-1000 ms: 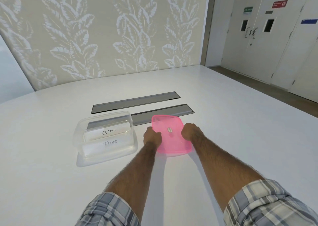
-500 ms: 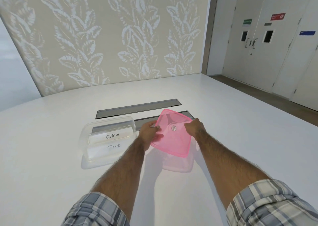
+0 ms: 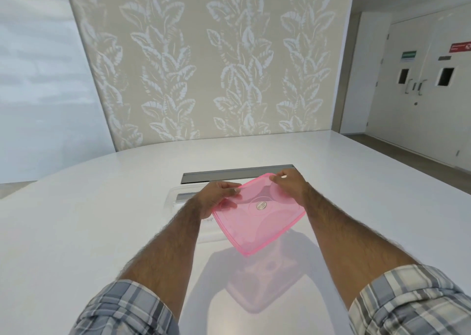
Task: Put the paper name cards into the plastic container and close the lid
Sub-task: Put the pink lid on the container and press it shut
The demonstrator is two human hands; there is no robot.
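A translucent pink lid (image 3: 257, 217) with a small round sticker hangs tilted above the table, held in both hands. My left hand (image 3: 216, 198) pinches its left edge and my right hand (image 3: 289, 184) pinches its far right corner. The clear plastic container (image 3: 175, 194) stands on the table behind my left forearm. Only its far left rim shows; my arm and the lid cover the rest. The paper name cards inside it are hidden.
Two grey cable slots (image 3: 237, 176) are set into the white table (image 3: 89, 220) just beyond the container. A leaf-patterned wall stands behind the table. White double doors (image 3: 420, 84) lie at the far right.
The pink lid has come up off the table in both hands and moved left over the container. The camera has tilted up, and the name cards have gone out of sight.
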